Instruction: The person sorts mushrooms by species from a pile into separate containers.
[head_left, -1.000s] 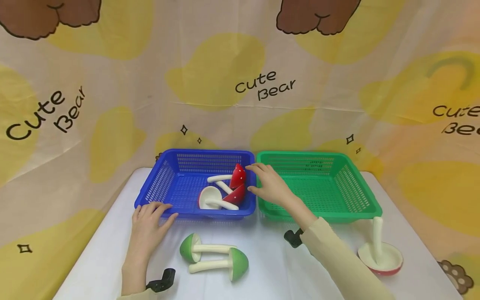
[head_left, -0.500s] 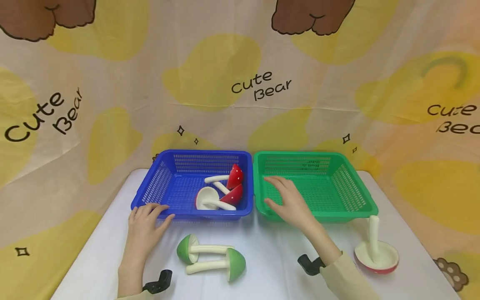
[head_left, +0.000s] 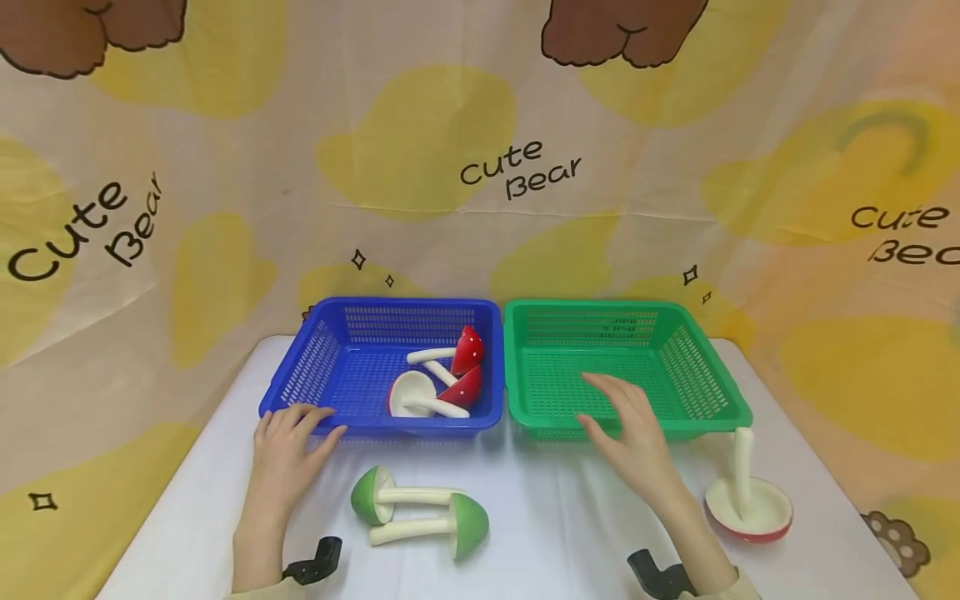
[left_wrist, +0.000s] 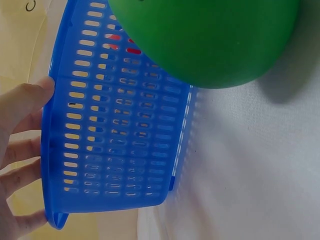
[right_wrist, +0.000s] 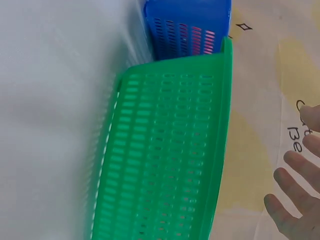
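Note:
My left hand (head_left: 285, 454) rests its relaxed fingers on the front-left rim of the blue basket (head_left: 300, 367). In the left wrist view its thumb (left_wrist: 46, 86) touches the outside of that rim. Three red-capped toy mushrooms (head_left: 467, 387) with white stems lie in the basket's right half. Holding nothing, my right hand (head_left: 633, 437) hovers with spread fingers before the front rim of the green basket (head_left: 705, 367). Between the hands, two green-capped toy mushrooms (head_left: 470, 527) lie side by side on the white table. Another red-capped mushroom (head_left: 753, 508) stands cap-down at the right, stem up.
Both baskets stand side by side at the back of the white-covered table (head_left: 555, 517). Directly behind them hangs a printed curtain (head_left: 420, 150). Each wrist wears a black camera mount, one at the left wrist (head_left: 315, 562), one at the right wrist (head_left: 660, 575).
My right hand has drawn back rightward and toward me, from beside the red mushrooms at the blue basket's right rim to the green basket's front. My left hand stays on the rim.

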